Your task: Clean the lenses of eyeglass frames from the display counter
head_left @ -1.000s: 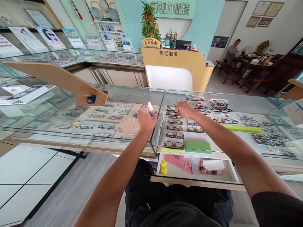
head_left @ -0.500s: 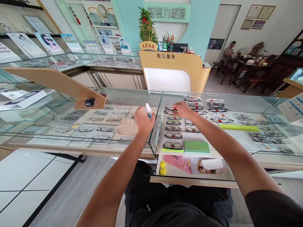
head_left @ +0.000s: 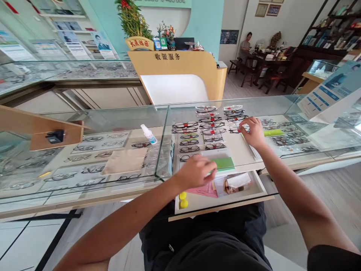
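My hands sit on either side of the green cloth (head_left: pixel 223 163), which lies on the display shelf at the near edge of the glass tabletop (head_left: pixel 113 116), and I take that cloth as my landmark. My left hand (head_left: pixel 196 172) is just left of it, fingers loosely curled and bent down, the fingertips (head_left: pixel 212 174) touching the cloth's left edge; I cannot tell whether they pinch it or only rest there. My right hand (head_left: pixel 254 131) is well to the right of the cloth and farther back, fingers bent and half closed over a pair of glasses (head_left: pixel 235 130) in the rows; the grip itself is hidden, so I cannot tell if it holds the frame.

Far left of the cloth a tan cloth (head_left: pixel 125 160) lies flat on the tabletop. Between that and the green cloth, farther back, a small spray bottle (head_left: pixel 149 134) stands tilted, apart from both hands. Just behind the green cloth are rows of glasses (head_left: pixel 197 131). In front of it an open drawer (head_left: pixel 220 201) holds two yellow balls (head_left: pixel 183 199) and a pink sheet (head_left: pixel 205 190). Right of my right hand lies a light green strip (head_left: pixel 273 132).
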Motion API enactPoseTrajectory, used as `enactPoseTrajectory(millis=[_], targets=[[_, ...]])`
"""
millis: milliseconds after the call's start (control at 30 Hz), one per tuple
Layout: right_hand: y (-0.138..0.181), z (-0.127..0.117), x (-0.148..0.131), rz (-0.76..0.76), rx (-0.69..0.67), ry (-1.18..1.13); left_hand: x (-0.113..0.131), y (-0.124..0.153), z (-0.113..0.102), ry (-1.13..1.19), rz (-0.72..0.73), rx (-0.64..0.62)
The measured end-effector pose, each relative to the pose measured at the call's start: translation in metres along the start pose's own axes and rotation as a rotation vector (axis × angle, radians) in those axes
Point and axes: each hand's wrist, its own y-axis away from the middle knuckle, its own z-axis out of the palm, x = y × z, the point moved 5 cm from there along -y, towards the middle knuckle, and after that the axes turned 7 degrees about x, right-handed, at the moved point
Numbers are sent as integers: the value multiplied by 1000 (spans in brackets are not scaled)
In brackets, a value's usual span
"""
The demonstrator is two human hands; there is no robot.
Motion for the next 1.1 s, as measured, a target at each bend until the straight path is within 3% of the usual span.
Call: enactPoseTrajectory(millis=[100, 200, 267, 433, 567, 733, 933, 1100], targets=[[3, -8, 23, 117, 68, 22, 51, -1, 60, 346, -163, -443], [7, -12, 31, 141, 64, 49, 63, 11, 115, 418, -300, -570], [11, -13, 35, 153, 45, 93, 44, 15, 148, 270, -353, -523], [22, -9, 44, 246, 80, 237, -38, 8, 213, -28, -543, -393], [22, -1, 44, 272, 102, 280, -90, 1, 240, -171, -613, -349], [22, 3, 43, 275, 132, 232, -128, 1, 262, -190, -593, -444], [24, 4, 41, 263, 135, 255, -154, -3, 277, -124, -560, -583], [22, 0, 36, 262, 141, 279, -159, -7, 287, -75, -526, -627]])
